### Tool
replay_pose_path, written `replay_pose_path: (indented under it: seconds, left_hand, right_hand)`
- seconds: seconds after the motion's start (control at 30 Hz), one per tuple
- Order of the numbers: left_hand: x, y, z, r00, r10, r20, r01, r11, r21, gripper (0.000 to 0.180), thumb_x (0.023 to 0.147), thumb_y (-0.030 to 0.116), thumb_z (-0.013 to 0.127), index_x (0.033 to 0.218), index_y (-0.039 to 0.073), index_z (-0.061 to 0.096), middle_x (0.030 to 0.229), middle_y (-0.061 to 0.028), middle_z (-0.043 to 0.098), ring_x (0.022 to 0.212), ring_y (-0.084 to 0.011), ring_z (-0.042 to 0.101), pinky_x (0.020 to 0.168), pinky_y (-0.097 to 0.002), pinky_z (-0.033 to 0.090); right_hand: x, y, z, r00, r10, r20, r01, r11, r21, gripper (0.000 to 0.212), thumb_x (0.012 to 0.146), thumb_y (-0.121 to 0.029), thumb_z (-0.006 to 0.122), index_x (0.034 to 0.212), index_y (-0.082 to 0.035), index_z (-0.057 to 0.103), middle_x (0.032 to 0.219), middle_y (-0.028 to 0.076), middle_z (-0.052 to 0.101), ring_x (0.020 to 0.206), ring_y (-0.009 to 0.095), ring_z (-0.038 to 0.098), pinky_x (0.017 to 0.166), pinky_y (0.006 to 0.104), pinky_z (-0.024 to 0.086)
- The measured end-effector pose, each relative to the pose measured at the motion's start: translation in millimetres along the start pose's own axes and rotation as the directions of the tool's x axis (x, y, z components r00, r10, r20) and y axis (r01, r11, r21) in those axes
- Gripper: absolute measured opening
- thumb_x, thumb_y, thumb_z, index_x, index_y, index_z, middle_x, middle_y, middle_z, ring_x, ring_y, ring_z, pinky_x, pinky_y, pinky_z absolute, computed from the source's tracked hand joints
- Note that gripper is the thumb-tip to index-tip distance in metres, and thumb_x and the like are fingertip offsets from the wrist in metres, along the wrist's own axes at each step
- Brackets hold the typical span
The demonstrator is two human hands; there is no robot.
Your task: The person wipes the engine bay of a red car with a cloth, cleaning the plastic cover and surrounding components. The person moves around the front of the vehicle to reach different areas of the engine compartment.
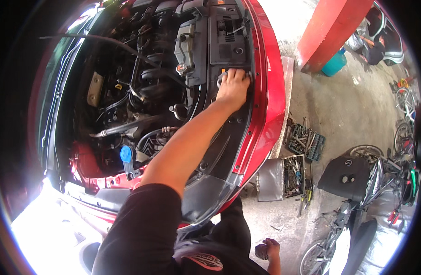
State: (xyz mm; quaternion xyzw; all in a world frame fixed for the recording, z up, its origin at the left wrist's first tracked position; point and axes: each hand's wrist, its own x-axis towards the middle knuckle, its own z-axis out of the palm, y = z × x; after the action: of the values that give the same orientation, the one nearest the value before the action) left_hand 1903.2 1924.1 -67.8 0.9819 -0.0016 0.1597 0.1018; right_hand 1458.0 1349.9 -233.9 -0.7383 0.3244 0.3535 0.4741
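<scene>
My left hand (pixel 235 87) reaches across the open engine bay of a red car (pixel 273 87). Its fingers are curled down at the black plastic front panel (pixel 226 137), beside a dark rounded part; what they grip is hidden under them. Just behind that hand lie a black air box cover (pixel 227 39) and the radiator cap (pixel 181 68). Low on the right, away from the car, my right hand (pixel 273 250) is closed around a small dark lump (pixel 261 251), too unclear to name.
A blue reservoir cap (pixel 126 153) stands up near my left forearm. On the floor beside the bumper are an open metal toolbox (pixel 271 179) and a socket tray (pixel 306 142). Bicycles (pixel 315 259), a black engine cover (pixel 344 176) and a red pillar (pixel 331 32) stand farther right. Another person crouches behind.
</scene>
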Motion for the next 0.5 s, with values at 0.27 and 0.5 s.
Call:
replay_pose_path:
  seconds: [0.27,0.5]
  left_hand:
    - [-164,51,-91,0.931,0.229,0.283,-0.173,0.962,-0.209,0.049,0.074,0.007,0.069,0.122,0.009,0.064,0.128,-0.0099,0.055,0.123,-0.0329,0.049,0.102,-0.0471,0.042]
    - [-123,57,-60,0.988,0.087,0.125,-0.069,0.988,-0.142,0.049,0.086,0.01,0.056,0.135,0.004,0.056,0.134,-0.0126,0.053,0.127,-0.0315,0.049,0.107,-0.0444,0.04]
  right_hand:
    - [-11,7,18,0.989,0.134,-0.064,-0.125,0.983,0.133,0.022,0.091,-0.011,0.064,0.103,0.006,0.072,0.092,0.014,0.075,0.082,0.022,0.071,0.077,0.0341,0.056]
    - [-5,-13,25,0.999,0.052,-0.003,-0.052,0.999,-0.001,0.027,0.092,-0.013,0.065,0.108,0.007,0.07,0.092,0.016,0.075,0.082,0.023,0.071,0.077,0.0347,0.057]
